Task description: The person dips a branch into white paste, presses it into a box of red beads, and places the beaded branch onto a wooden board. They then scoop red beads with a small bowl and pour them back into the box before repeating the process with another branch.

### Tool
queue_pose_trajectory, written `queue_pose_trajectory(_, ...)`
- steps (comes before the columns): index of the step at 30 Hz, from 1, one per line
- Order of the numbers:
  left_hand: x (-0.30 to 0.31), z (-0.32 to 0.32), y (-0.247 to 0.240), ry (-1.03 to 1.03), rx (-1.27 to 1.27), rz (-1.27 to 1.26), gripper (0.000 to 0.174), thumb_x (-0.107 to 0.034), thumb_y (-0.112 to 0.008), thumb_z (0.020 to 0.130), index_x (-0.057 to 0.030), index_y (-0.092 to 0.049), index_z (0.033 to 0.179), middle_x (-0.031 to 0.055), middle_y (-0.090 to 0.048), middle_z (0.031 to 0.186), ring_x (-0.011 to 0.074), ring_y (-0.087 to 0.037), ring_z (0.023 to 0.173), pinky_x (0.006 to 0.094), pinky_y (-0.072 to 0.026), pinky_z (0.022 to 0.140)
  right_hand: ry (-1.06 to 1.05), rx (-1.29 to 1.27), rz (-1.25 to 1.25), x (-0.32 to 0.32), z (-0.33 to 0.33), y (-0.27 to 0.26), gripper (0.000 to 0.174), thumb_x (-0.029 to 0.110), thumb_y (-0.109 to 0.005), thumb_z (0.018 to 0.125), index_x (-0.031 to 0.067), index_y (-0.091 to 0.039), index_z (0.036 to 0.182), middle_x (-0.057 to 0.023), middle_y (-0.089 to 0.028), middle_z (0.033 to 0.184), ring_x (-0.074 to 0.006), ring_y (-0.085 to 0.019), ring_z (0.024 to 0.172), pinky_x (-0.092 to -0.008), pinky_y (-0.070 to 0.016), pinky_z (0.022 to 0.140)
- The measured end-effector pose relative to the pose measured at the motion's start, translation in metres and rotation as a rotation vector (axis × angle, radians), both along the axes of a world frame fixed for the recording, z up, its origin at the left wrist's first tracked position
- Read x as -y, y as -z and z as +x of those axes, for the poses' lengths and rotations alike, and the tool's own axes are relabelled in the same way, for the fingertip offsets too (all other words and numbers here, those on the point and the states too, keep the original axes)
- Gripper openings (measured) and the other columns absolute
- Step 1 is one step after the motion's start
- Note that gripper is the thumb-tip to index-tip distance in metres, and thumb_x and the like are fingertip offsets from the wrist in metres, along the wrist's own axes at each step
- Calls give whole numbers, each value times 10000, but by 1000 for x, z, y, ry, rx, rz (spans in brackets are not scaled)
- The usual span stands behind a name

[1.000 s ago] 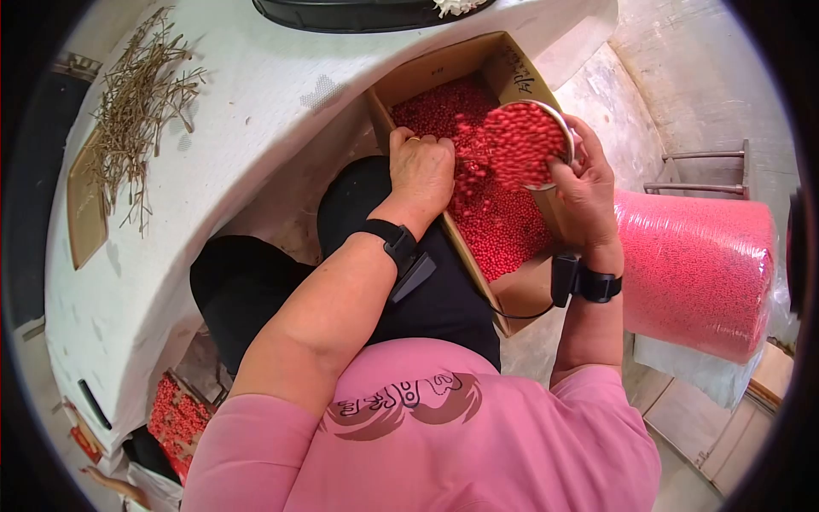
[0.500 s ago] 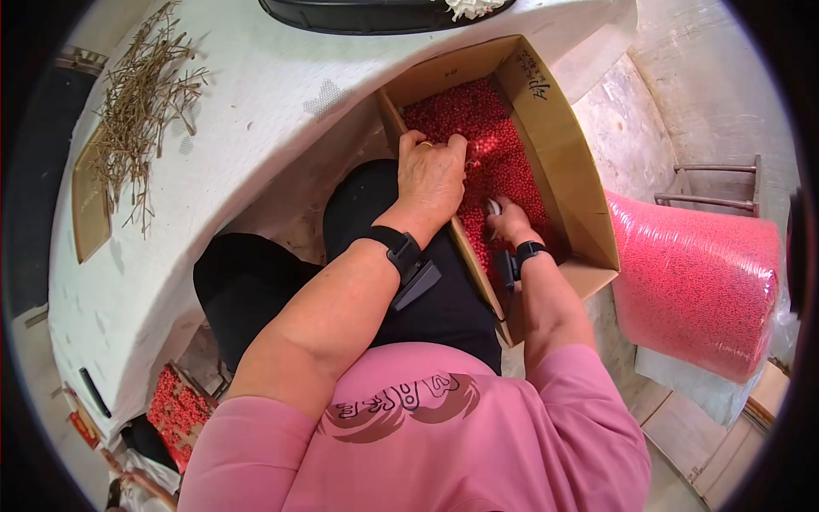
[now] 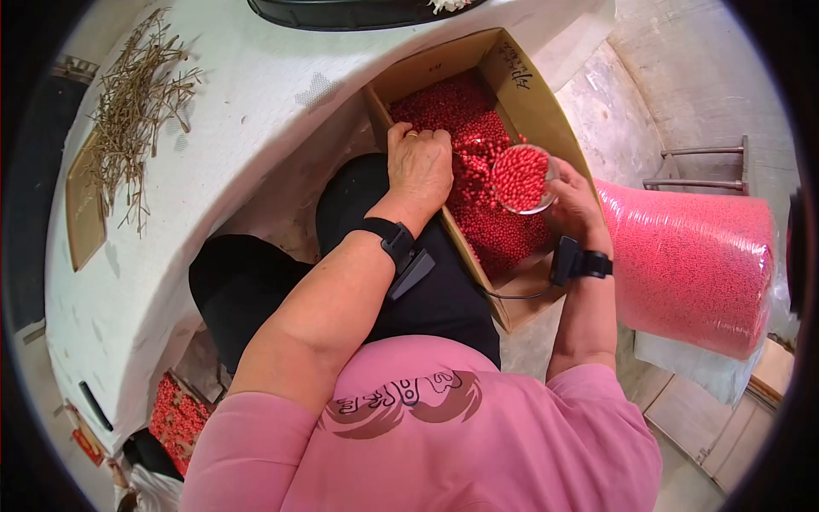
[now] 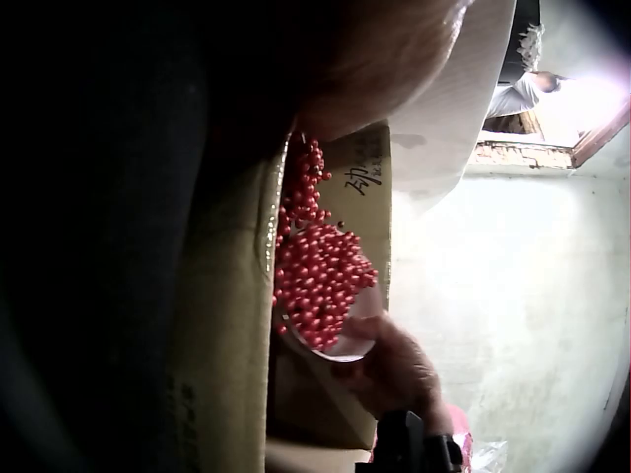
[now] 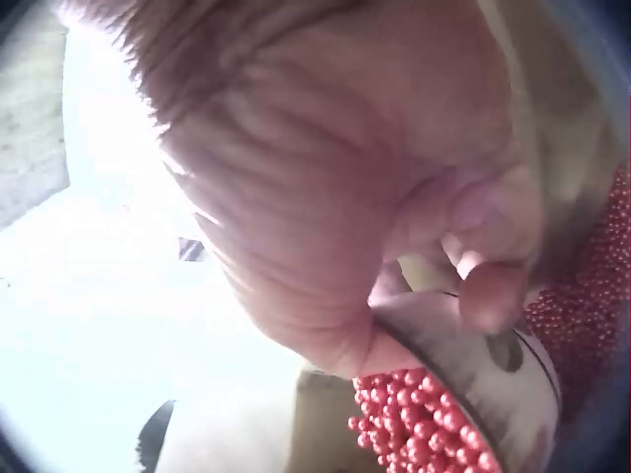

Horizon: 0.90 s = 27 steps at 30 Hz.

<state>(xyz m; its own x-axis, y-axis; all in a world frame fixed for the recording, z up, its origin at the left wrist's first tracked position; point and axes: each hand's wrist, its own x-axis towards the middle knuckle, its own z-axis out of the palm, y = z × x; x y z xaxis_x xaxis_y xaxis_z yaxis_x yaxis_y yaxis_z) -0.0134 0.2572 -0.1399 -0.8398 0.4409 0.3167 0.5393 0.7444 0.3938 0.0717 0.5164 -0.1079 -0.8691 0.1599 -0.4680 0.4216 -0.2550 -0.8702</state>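
Observation:
In the head view my right hand (image 3: 576, 200) holds a white bowl (image 3: 536, 206) tilted over the cardboard box, with red beads (image 3: 519, 175) filling it. The right wrist view shows my thumb over the rim of the bowl (image 5: 508, 379), which has a dark line and a leaf mark. My left hand (image 3: 421, 171), a ring on one finger, lies across the near wall of the cardboard box (image 3: 473, 264), fingers curled over its rim. Its fingertips are hidden. Loose red beads (image 3: 499, 235) cover much of the box's bottom.
A clear-wrapped bulk of pink-red beads (image 3: 691, 264) lies right of the box, near a metal rack (image 3: 699, 183). On the white-covered surface (image 3: 247, 111) to the left lie dry twigs (image 3: 141, 119). A black tub (image 3: 358, 13) stands at the far edge.
My right hand was above the box with a full, tilted bowl, then dipped low among the beads, and has now risen with the bowl full again. My left hand stays at the box's wall.

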Motion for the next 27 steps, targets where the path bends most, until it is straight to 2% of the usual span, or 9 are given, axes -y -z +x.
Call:
queue_pose_trajectory(2, 0, 0, 0, 4, -7, 7, 40, -87, -654, 796, -60, -624, 791, 139, -652, 759, 315, -642, 778, 448, -398, 967, 55, -99, -42, 0, 3, -20, 490, -68, -550, 895, -13, -486, 1378, -124, -638, 1201, -145, -638, 1066, -290, -551, 931)
queue_pose_trajectory(6, 1, 1, -2, 20, -43, 37, 26, -78, -649, 799, -62, -629, 798, 144, -644, 799, 320, -630, 837, 453, -394, 952, 218, -314, 78, 51, -12, -54, 515, -56, -586, 881, -11, -470, 1381, -102, -654, 1086, -161, -655, 990, -283, -563, 877)
queue_pose_trajectory(9, 2, 1, -4, 19, -73, 71, 29, -80, -653, 800, -61, -632, 808, 144, -641, 816, 323, -621, 864, 456, -390, 945, 124, -252, 719, 55, -22, -58, 526, -33, -597, 865, 1, -473, 1376, -88, -656, 1020, -137, -655, 904, -279, -566, 809)
queue_pose_trajectory(13, 1, 1, -5, 7, -35, 39, 107, -29, -596, 754, -45, -675, 823, 149, -670, 851, 301, -644, 895, 434, -373, 985, 178, -295, 651, 50, -21, -36, 495, 35, -627, 841, 42, -537, 1327, -94, -661, 968, -139, -649, 832, -290, -553, 753)
queue_pose_trajectory(16, 0, 0, -5, 19, -7, 13, 71, -63, -616, 774, -54, -669, 820, 146, -665, 833, 304, -641, 878, 438, -376, 981, 95, -271, 1090, 21, -18, 5, 509, 121, -682, 797, 82, -578, 1294, -108, -666, 936, -184, -662, 811, -328, -546, 762)
queue_pose_trajectory(19, 3, 0, -2, 21, -3, -7, 52, -124, -663, 810, -72, -656, 814, 140, -657, 811, 310, -636, 843, 446, -385, 961, 88, -86, 954, 21, -9, 23, 535, 186, -716, 754, 103, -599, 1269, -129, -669, 928, -234, -670, 821, -360, -538, 786)
queue_pose_trajectory(23, 2, -1, 0, 22, -11, 6, 51, -127, -662, 817, -77, -660, 811, 136, -660, 801, 301, -640, 833, 441, -384, 965, -4, -48, 1059, 17, -3, 52, 546, 212, -727, 744, 94, -595, 1261, -156, -684, 945, -265, -681, 847, -375, -540, 810)
queue_pose_trajectory(25, 1, 1, 0, 22, -3, 10, 53, -130, -663, 819, -78, -662, 810, 136, -660, 800, 299, -640, 831, 440, -383, 968, -145, -58, 1235, 13, -5, 72, 561, 224, -726, 743, 115, -587, 1276, -208, -693, 1030, -374, -678, 966, -442, -541, 851)
queue_pose_trajectory(27, 1, 0, -1, 21, 5, 19, 56, -132, -665, 820, -78, -663, 806, 138, -660, 801, 297, -639, 829, 440, -381, 973, -300, 144, 1363, 14, -4, 103, 611, 234, -749, 742, 133, -563, 1315, -231, -681, 1093, -405, -665, 989, -466, -542, 858)
